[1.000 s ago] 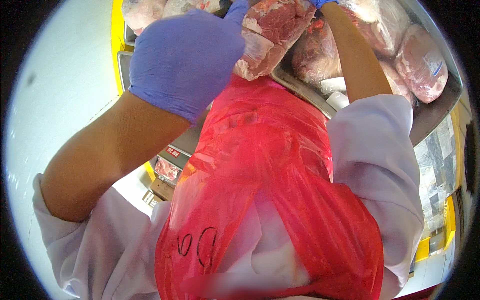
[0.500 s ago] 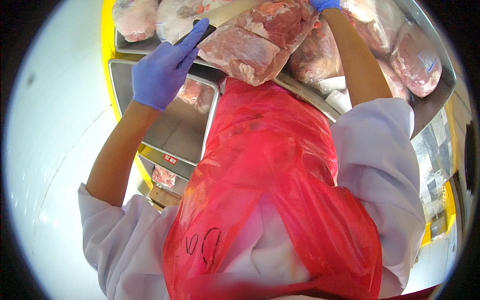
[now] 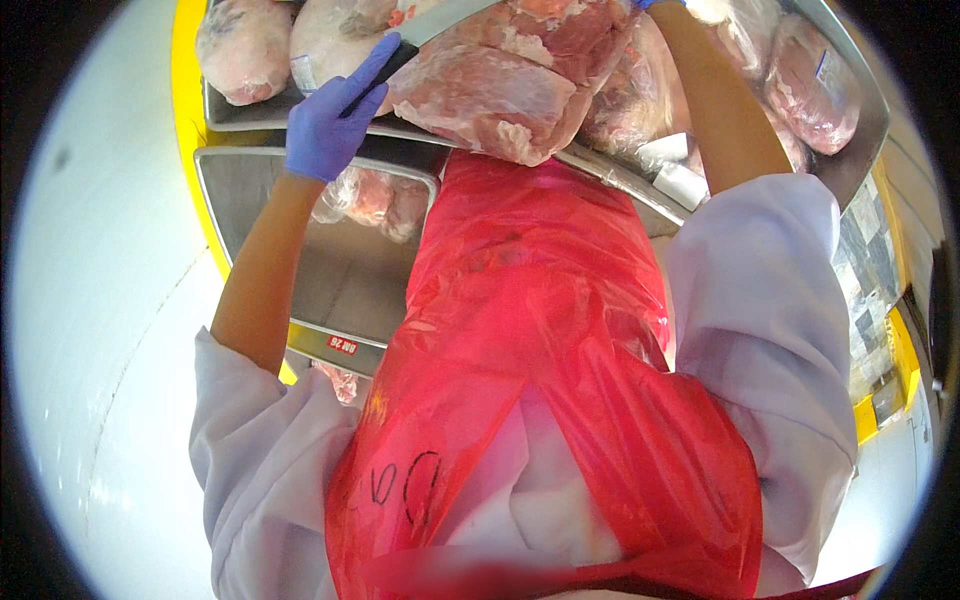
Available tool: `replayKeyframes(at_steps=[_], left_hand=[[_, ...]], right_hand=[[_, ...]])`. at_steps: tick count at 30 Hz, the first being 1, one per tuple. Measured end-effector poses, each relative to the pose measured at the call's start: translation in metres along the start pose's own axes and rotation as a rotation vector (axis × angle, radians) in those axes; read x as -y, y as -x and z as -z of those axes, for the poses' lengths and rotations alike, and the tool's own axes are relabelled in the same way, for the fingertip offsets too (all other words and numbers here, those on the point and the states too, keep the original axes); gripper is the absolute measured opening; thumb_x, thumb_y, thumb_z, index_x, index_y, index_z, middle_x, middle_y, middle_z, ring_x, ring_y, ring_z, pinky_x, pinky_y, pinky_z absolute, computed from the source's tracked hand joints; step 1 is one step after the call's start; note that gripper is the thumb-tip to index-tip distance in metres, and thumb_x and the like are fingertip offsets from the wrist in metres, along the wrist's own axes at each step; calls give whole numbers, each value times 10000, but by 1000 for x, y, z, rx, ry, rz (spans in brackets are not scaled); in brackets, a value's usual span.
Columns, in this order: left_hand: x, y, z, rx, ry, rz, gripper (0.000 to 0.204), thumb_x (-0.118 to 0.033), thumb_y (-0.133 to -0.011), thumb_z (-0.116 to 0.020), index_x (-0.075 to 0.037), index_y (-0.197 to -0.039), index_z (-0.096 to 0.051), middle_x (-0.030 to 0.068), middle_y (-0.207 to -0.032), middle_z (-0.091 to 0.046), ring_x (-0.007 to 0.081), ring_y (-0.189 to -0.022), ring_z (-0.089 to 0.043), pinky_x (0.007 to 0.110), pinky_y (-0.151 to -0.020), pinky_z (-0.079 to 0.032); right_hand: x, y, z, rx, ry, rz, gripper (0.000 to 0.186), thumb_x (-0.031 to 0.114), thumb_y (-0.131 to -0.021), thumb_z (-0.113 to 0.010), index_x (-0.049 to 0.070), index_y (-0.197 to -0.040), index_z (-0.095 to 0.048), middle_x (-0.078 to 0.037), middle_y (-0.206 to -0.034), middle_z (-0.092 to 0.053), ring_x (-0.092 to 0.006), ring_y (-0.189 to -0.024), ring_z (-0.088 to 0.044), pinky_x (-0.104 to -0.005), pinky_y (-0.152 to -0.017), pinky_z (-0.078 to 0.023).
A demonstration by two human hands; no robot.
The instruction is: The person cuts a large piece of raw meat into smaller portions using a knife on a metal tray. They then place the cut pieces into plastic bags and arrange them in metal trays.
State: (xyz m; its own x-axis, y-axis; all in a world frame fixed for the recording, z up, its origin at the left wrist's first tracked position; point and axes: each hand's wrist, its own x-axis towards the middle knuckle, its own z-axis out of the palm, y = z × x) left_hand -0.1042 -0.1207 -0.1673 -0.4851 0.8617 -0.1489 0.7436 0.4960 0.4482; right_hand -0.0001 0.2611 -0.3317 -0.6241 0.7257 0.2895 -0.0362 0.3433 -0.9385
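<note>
My left hand (image 3: 328,128), in a blue glove, is closed round the black handle of a knife (image 3: 447,20), with the index finger stretched along it. The broad blade points up and right, over the upper edge of a large piece of raw meat (image 3: 490,95). This piece hangs slightly over the near rim of the metal tray, just in front of my red apron (image 3: 520,290). At the top edge my right hand (image 3: 658,3), also blue-gloved, is mostly cut off by the picture. It is beside the far right end of the meat; its fingers are hidden.
Wrapped pieces of meat (image 3: 243,50) lie in the tray to the left, others (image 3: 815,85) to the right. A lower metal tray (image 3: 345,275) at my left holds some meat in clear film (image 3: 370,200). Yellow edging (image 3: 188,110) runs along the left; a white label (image 3: 680,183) lies near the rim.
My left hand and the knife have shifted slightly right and up, the blade now lying more along the meat's upper edge. The view has shifted a little; my right hand stays by the meat.
</note>
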Motion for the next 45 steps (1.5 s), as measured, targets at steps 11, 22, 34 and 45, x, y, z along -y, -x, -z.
replayKeyframes(at_steps=[11, 22, 34, 45], left_hand=[[-22, 39, -68, -65, 614, 231, 514, -40, -960, -512, -78, -1463, -412, 95, -1419, -522, 161, -1259, -519, 292, -1035, -392], [-19, 79, -26, -140, 796, 394, 496, -9, -971, -495, 0, -1457, -396, 74, -1445, -487, 115, -1284, -448, 260, -1059, -334], [-29, 65, -32, -87, 830, 315, 493, 13, -954, -510, -15, -1440, -428, 65, -1454, -491, 107, -1291, -457, 249, -1061, -342], [-30, 72, -34, -129, 839, 326, 482, 19, -949, -512, -40, -1425, -464, 58, -1421, -528, 93, -1250, -489, 245, -1031, -370]], right_hand=[[8, 8, 2, -13, 111, -64, 181, 171, -904, -592, 53, -977, -708, -118, -862, -640, -241, -812, -609, -336, -801, -496], [164, 51, 11, 429, 509, -496, 205, 301, -829, -695, 103, -817, -749, -102, -727, -692, -233, -683, -672, -357, -704, -533], [157, 45, -32, 305, 863, -657, 301, 378, -814, -650, 90, -809, -738, -159, -822, -705, -336, -766, -686, -417, -728, -544], [125, 61, -30, 289, 864, -521, 213, 313, -867, -612, 156, -902, -750, -102, -928, -718, -312, -853, -683, -409, -766, -542]])
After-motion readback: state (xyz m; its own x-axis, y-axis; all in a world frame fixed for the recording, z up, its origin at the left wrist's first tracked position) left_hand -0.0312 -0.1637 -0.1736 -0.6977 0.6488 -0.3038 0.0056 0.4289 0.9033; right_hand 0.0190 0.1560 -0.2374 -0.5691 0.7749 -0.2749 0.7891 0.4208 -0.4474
